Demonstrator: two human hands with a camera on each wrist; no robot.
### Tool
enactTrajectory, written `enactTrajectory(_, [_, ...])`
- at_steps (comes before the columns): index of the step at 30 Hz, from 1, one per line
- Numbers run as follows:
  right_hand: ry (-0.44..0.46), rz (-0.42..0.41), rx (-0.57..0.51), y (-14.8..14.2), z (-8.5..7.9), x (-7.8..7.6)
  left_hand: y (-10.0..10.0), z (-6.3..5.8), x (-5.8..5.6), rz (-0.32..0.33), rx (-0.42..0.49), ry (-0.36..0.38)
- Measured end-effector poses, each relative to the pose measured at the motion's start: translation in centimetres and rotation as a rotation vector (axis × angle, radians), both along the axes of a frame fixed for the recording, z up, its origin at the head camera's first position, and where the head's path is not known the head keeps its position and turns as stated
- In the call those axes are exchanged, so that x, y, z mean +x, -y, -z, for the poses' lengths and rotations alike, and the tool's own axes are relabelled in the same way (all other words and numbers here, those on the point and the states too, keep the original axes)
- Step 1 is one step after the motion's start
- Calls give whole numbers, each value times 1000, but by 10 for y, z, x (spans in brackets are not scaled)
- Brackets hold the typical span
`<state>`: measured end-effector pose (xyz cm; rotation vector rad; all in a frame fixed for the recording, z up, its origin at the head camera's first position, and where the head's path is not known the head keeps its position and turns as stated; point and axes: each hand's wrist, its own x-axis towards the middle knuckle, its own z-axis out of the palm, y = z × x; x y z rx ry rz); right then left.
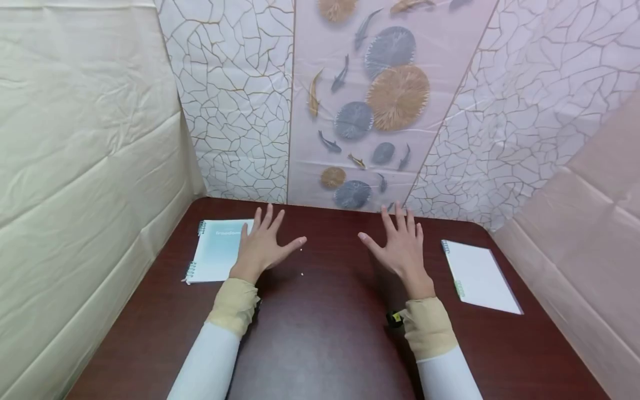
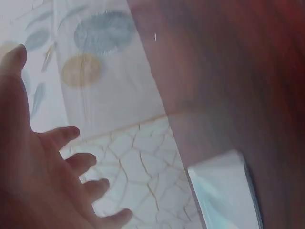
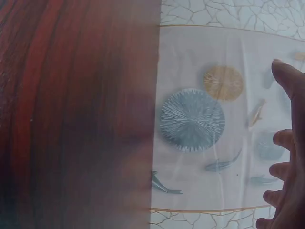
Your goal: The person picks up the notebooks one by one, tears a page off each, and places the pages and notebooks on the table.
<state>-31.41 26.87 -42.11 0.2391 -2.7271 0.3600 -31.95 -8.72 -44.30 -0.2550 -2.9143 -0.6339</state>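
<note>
My left hand (image 1: 261, 248) is held over the table with its fingers spread and nothing in its grasp. In the head view it overlaps the right edge of a light-blue spiral notebook (image 1: 216, 255) with "freedom" on the cover. My right hand (image 1: 402, 250) is likewise spread and holds nothing, palm down. To its right lies a white spiral notebook (image 1: 482, 278), flat on the table. The left wrist view shows the left fingers (image 2: 81, 163) stretched out, with a corner of the blue notebook (image 2: 226, 191) below. Only the patterned backdrop and table appear past the right hand (image 3: 290, 157).
The dark red-brown table (image 1: 320, 344) ends at a backdrop (image 1: 360, 139) printed with fish and round leaves. Cream cloth walls (image 1: 90, 183) stand on both sides. Tiny white specks (image 1: 302, 274) lie on the tabletop between the hands.
</note>
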Motion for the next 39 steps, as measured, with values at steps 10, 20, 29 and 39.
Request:
enactTrajectory(10, [-219,-25,-241,16,-18,11,52,-15,5,-228,129,-17])
enactTrajectory(20, [-14,-178,-529,72,-28,-1,97,-11,6,-415,146,119])
enactTrajectory(29, [178,-193,-743,121,-5,-33,121,15,-7,-405,154,221])
enactTrajectory(39, [296,-199,-786,165,13,-41,107,21,-9,-346,99,283])
